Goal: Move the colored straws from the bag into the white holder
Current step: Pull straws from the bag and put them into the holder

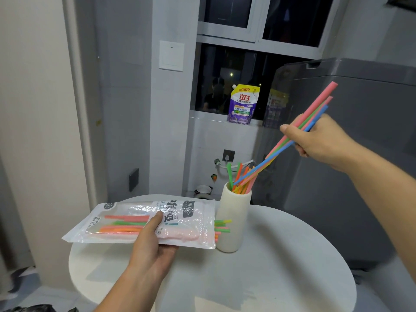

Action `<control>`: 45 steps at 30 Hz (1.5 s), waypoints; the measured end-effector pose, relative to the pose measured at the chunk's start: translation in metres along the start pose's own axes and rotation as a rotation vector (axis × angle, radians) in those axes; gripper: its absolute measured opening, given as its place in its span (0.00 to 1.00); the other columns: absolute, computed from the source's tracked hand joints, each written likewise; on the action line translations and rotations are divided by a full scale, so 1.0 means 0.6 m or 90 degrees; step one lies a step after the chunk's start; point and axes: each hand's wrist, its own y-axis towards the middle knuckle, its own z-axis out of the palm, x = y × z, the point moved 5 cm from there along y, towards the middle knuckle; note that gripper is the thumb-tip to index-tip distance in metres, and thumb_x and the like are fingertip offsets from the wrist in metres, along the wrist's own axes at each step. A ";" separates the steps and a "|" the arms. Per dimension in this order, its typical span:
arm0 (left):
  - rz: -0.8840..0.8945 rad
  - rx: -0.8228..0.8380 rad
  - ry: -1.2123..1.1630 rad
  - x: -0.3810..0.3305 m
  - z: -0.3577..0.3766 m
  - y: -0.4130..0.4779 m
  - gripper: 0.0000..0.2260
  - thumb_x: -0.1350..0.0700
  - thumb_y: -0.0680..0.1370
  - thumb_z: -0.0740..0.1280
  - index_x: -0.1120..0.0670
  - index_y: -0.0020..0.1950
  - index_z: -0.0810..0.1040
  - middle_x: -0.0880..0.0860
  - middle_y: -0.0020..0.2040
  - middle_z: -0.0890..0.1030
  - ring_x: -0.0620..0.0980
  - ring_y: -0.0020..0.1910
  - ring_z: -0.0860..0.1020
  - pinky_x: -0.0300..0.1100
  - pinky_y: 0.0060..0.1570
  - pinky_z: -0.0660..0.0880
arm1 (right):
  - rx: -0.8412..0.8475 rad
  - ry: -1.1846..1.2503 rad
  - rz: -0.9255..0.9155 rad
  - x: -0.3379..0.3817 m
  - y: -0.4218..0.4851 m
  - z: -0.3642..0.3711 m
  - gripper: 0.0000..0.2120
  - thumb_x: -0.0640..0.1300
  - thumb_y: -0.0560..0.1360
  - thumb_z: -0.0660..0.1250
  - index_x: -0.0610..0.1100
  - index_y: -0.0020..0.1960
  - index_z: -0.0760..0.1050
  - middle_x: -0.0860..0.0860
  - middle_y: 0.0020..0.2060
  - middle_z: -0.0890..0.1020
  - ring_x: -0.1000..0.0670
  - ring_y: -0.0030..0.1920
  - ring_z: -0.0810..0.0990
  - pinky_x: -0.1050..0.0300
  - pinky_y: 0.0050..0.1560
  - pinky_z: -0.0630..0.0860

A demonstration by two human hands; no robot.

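Observation:
My left hand point(149, 246) grips the clear plastic straw bag point(126, 224), held flat just above the round table, thumb on top. Orange, green and pink straws show inside it, and several straw ends point(221, 226) stick out of its right opening. Right beside that opening stands the white holder point(234, 221) with several coloured straws upright in it. My right hand point(319, 138) pinches a bundle of pink, green and blue straws point(315, 109), slanted, their lower ends reaching into the holder's mouth.
The round white table point(270, 278) carries the holder near its far edge. A grey appliance point(360, 176) stands close behind on the right. A purple detergent pouch point(244, 104) sits on the window sill, and a small metal bowl point(203, 190) lies on the floor behind.

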 end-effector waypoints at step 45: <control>-0.016 -0.016 -0.005 0.007 0.000 0.003 0.08 0.61 0.81 0.68 0.59 0.58 0.83 0.58 0.50 0.89 0.56 0.44 0.89 0.58 0.34 0.84 | 0.086 0.025 0.021 -0.009 0.006 0.076 0.14 0.51 0.76 0.71 0.39 0.50 0.81 0.44 0.38 0.86 0.48 0.33 0.87 0.52 0.39 0.85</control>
